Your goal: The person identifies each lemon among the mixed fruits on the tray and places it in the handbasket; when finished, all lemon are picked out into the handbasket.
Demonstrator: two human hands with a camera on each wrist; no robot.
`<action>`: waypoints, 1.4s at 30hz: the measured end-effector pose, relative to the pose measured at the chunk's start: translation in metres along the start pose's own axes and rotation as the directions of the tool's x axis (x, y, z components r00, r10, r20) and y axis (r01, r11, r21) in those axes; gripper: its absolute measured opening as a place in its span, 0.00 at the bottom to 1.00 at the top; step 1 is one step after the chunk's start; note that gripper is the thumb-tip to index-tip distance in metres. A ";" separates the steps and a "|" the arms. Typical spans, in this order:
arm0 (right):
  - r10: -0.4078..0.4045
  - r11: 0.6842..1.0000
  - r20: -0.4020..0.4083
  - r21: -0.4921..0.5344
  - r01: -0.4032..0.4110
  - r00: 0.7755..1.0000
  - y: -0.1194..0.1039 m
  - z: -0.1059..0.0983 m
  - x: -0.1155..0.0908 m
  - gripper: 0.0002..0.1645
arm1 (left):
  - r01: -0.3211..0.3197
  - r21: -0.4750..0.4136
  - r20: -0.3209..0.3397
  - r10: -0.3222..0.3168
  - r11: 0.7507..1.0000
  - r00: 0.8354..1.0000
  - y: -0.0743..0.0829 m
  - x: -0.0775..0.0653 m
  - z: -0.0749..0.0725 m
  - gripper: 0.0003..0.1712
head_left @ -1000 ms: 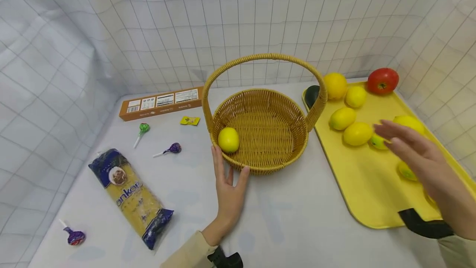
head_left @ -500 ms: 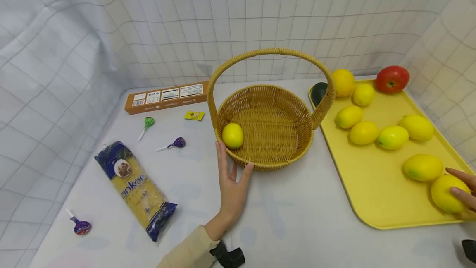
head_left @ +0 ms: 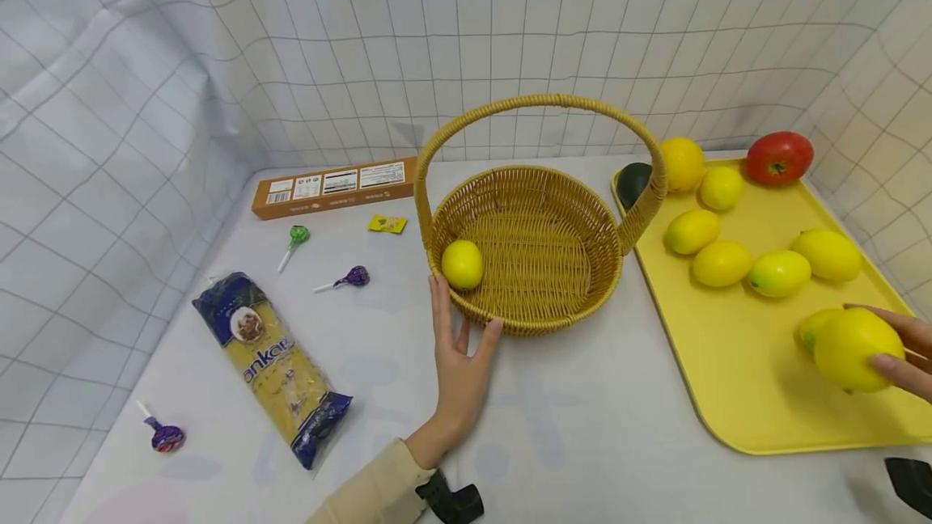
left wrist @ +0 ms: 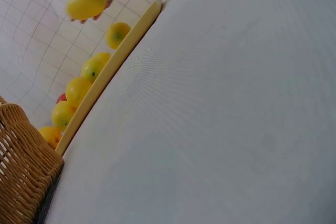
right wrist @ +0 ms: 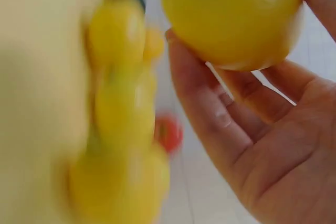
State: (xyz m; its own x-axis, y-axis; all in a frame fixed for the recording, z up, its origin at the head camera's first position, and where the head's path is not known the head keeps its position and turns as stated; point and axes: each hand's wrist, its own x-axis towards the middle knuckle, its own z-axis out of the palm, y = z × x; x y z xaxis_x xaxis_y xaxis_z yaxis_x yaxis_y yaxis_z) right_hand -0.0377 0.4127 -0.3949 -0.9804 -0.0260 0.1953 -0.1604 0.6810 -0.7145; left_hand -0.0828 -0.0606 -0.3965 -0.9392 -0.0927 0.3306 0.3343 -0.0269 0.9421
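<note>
At the right edge of the head view, my right hand (head_left: 913,350) grips a large round yellow fruit (head_left: 857,348) above the yellow tray (head_left: 717,362). The right wrist view shows my fingers (right wrist: 197,98) curled round this fruit (right wrist: 231,14), which has a green spot. A lemon (head_left: 811,330) lies partly hidden behind it. My left hand (head_left: 462,378) touches the near rim of the wicker basket (head_left: 539,326) with fairly straight, spread fingers. Inside the basket, a smaller yellow fruit (head_left: 462,264) rests at the left wall.
Several lemons (head_left: 721,264), an orange-like fruit (head_left: 681,164), a tomato-red fruit (head_left: 779,158) and a dark green item (head_left: 633,183) occupy the tray. To the left lie a pasta packet (head_left: 273,366), lollipops (head_left: 355,276), a yellow wrapped candy (head_left: 387,223) and a brown box (head_left: 335,188).
My right hand has reached down to the tray's near right, taken the large yellow fruit and lifted it leftward. My left hand has stayed at the basket rim. The head view has shifted slightly.
</note>
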 end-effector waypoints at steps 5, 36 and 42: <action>-0.167 0.941 0.249 0.330 0.078 0.954 -0.103 0.038 0.053 0.32 | 0.000 -0.013 0.008 0.000 1.000 1.000 -0.002 0.001 0.001 0.47; -0.201 0.945 0.769 0.314 -0.086 0.606 -0.217 0.231 0.170 0.32 | 0.007 0.036 -0.008 -0.007 0.999 1.000 0.000 -0.003 -0.001 0.46; -0.158 0.955 0.736 0.283 -0.087 0.658 -0.222 0.237 0.173 0.33 | 0.010 0.023 -0.011 -0.010 1.000 1.000 -0.001 -0.002 -0.002 0.46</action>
State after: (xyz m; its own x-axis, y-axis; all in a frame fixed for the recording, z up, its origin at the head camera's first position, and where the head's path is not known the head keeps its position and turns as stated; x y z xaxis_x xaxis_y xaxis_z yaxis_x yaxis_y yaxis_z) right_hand -0.1993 0.0834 -0.3617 -0.7042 -0.6633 -0.2532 -0.1001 0.4459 -0.8895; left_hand -0.0813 -0.0624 -0.3982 -0.9414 -0.1038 0.3208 0.3231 -0.0054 0.9463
